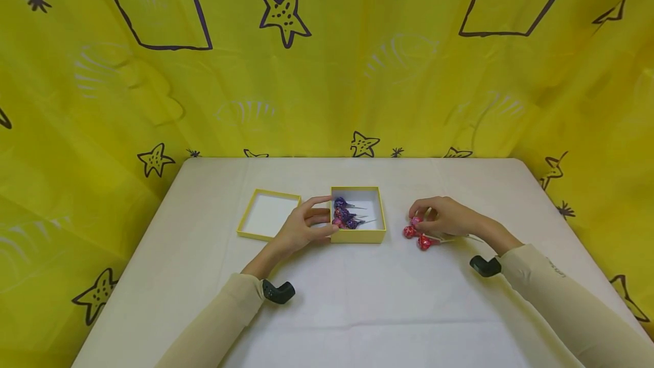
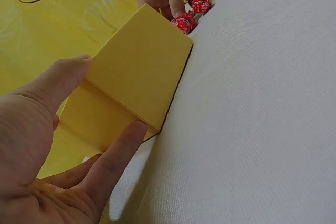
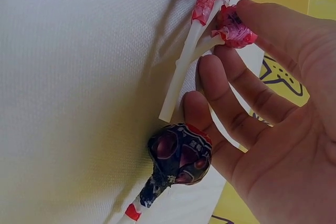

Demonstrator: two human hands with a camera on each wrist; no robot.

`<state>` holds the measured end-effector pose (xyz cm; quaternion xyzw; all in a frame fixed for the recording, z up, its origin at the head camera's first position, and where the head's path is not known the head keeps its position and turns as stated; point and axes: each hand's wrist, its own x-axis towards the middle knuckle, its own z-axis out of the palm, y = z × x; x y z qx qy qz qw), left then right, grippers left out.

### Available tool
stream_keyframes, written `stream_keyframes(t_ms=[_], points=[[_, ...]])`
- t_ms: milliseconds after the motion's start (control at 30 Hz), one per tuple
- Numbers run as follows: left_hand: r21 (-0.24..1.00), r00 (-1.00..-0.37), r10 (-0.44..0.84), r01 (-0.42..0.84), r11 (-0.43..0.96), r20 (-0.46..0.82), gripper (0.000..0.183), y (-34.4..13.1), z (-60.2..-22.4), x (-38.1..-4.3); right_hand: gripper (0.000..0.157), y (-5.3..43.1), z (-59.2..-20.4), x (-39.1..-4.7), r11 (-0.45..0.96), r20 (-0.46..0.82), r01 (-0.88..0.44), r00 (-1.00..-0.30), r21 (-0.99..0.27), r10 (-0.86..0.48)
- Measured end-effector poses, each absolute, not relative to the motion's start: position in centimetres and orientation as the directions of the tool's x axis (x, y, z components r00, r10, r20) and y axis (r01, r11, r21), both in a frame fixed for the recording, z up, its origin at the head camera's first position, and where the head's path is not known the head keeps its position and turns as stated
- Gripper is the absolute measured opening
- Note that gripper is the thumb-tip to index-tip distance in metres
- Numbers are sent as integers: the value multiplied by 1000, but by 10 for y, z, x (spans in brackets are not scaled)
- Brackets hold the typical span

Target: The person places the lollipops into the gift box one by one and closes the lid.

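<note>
My left hand (image 1: 298, 227) holds the left side of an open yellow box (image 1: 360, 237), its thumb near the front corner and other fingers farther back. Several lollipops in purple and pink wrappers (image 1: 343, 212) lie inside the box, heads to the left and sticks to the right. To the right of the box, my right hand (image 1: 445, 217) pinches a pink-wrapped lollipop (image 3: 234, 30) by its head, between thumb and fingertips. Red-wrapped lollipops (image 1: 424, 242) lie beside those fingers. A dark blue lollipop (image 3: 180, 153) shows close to the little finger in the right wrist view.
The box's shallow lid (image 1: 269, 215), white inside with a yellow rim, lies left of the box, partly behind the left hand. A white cloth (image 1: 357, 294) covers the table. Yellow curtain (image 1: 327, 84) with drawn stars hangs behind and at both sides.
</note>
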<state>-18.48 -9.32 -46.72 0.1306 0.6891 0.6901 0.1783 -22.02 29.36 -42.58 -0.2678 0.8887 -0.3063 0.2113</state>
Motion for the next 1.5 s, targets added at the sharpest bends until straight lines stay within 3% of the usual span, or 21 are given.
stream_keyframes(t_ms=[667, 1167, 1500], points=[[998, -901, 428, -63, 17, -64, 75, -93, -466, -184, 18, 292, -425, -221, 682, -229, -339, -768, -648, -599], [997, -905, 418, -69, 38, -78, 74, -92, -466, -184, 15, 291, -415, -228, 681, -247, -387, -729, -621, -639], [997, -902, 423, -77, 26, -81, 74, -92, -465, -183, 17, 285, -392, -235, 630, -147, -495, -705, -599, -694]])
